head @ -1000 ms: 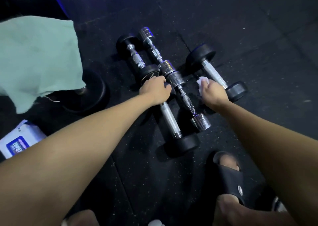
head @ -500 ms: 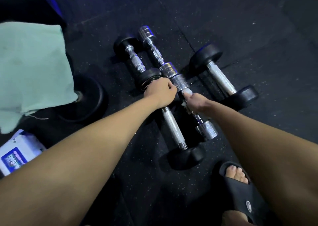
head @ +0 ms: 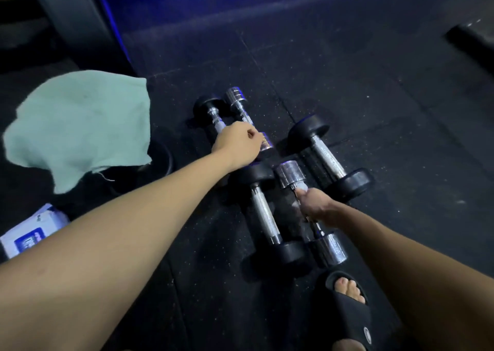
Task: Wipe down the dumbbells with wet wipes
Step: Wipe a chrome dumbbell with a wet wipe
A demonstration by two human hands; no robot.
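at the far left i see a white and blue pack of wet wipes [head: 28, 231] lying on the black rubber floor [head: 374, 88], and above it a pale green cloth [head: 77, 129] draped over some dark round object i cannot identify. moving right, my left hand [head: 238, 147] reaches forward with its fingers curled down onto the near ends of two short dumbbells at the back, a small black-headed dumbbell [head: 208, 110] and a small chrome dumbbell [head: 239, 105]; its exact grip is hidden beneath the knuckles. nearer to me lies a longer black-headed dumbbell with a knurled steel handle [head: 263, 214], untouched. just beside it is the chrome-headed dumbbell [head: 307, 211] i am working on: its long axis runs away from me, slanting up to the left, and my right hand [head: 315, 206] is closed narrowly around its thin handle. a bit of pale wipe seems to show at the fingertips, though it is too small to be sure. the right hand is the nearer one for the stroke, which i judge should run along that handle. further right rests another black-headed dumbbell [head: 330, 158], apart from both hands. a foot in a black slide sandal [head: 347, 305] sits at the bottom right.
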